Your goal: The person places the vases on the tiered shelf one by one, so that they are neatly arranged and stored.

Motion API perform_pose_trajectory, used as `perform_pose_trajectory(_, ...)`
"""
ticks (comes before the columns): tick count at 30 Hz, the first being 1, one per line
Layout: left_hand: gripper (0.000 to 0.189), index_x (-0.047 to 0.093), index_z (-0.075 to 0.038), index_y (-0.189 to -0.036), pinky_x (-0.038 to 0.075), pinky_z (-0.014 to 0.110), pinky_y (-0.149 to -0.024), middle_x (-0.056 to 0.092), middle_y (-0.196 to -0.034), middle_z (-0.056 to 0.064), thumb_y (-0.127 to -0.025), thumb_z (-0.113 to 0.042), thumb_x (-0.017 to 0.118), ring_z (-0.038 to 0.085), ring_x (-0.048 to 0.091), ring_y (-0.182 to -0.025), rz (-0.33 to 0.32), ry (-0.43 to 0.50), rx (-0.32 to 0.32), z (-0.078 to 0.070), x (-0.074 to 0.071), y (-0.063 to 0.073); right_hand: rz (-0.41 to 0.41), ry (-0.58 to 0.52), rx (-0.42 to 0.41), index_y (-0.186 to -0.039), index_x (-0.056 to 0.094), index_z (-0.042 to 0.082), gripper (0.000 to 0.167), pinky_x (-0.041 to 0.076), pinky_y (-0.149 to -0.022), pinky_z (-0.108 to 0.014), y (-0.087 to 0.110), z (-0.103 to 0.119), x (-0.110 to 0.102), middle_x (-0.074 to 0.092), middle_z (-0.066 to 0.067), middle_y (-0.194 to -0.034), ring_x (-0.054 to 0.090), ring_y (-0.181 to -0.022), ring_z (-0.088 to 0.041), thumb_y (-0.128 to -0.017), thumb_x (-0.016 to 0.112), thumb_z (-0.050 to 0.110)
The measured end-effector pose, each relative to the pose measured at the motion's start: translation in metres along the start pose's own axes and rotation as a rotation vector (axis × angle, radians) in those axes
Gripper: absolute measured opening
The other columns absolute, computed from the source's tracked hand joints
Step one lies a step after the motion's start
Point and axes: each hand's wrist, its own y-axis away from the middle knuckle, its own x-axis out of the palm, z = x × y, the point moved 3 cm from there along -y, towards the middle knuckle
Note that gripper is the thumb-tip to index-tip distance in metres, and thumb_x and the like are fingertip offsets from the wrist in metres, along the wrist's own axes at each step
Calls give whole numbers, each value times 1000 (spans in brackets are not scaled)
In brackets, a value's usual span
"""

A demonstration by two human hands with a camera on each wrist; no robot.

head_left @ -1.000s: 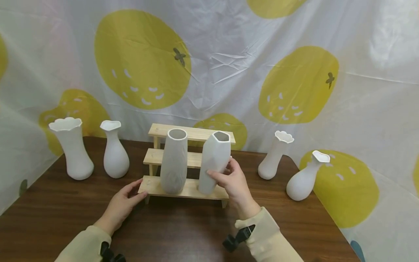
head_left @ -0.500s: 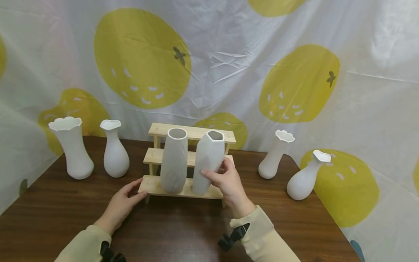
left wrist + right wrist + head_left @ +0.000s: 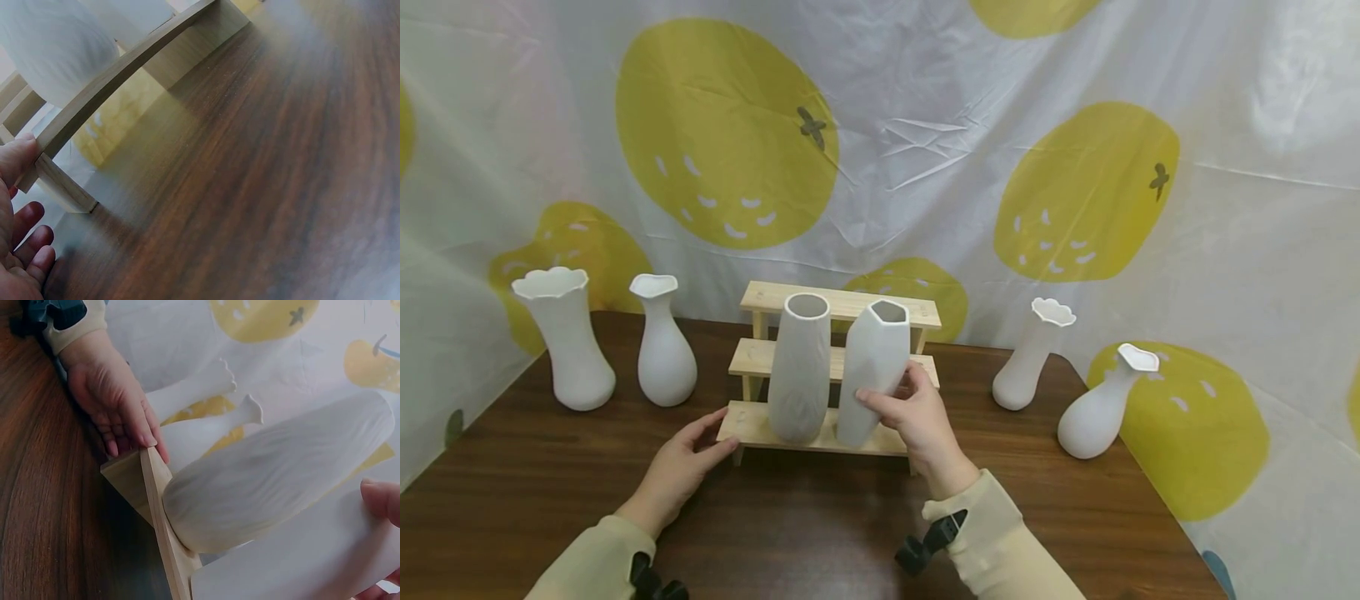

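Observation:
My right hand [image 3: 922, 425] grips a white faceted vase [image 3: 868, 371], thumb in front and fingers behind. The vase leans slightly at the lowest step of a three-tier wooden stand [image 3: 752, 423]; whether its base bears fully on the wood, I cannot tell. Just left of it, a white vase with a round mouth and a wavy surface [image 3: 800, 375] stands upright on that same step. My left hand [image 3: 679, 468] holds the left end of the lowest step between thumb and index finger. In the left wrist view its other fingers [image 3: 36, 247] curl loosely beneath.
On the brown table [image 3: 805, 533], a wide fluted vase [image 3: 572, 350] and a narrow-necked vase [image 3: 666, 358] stand to the left. A scalloped vase [image 3: 1026, 362] and another narrow-necked vase [image 3: 1093, 417] are at the right. A fruit-printed cloth [image 3: 910, 150] hangs behind.
My right hand has shifted the faceted vase left along the lowest step, closer to the round-mouthed vase. My left hand has stayed at the stand's end.

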Motion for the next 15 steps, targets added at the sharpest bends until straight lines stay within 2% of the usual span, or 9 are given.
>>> perform_pose_trajectory(7,79,36,-7,-148,34,47,-107,35,-150,20,-87,-45,68,33,36,-134,-1,2,-5,0,0,0,27,4,9,-130,49,5,59,49,-79,-40,-4,-1,1,55,-18,-121,56,-107,-28,-79,77,12)
perform_pose_trajectory(15,80,36,-7,-148,34,47,-107,35,-149,20,-87,-46,68,33,37,-134,-2,1,-8,1,0,0,80,-5,-20,-130,50,7,58,49,-83,-42,-5,-1,2,57,-16,-123,57,-109,-29,-78,77,9)
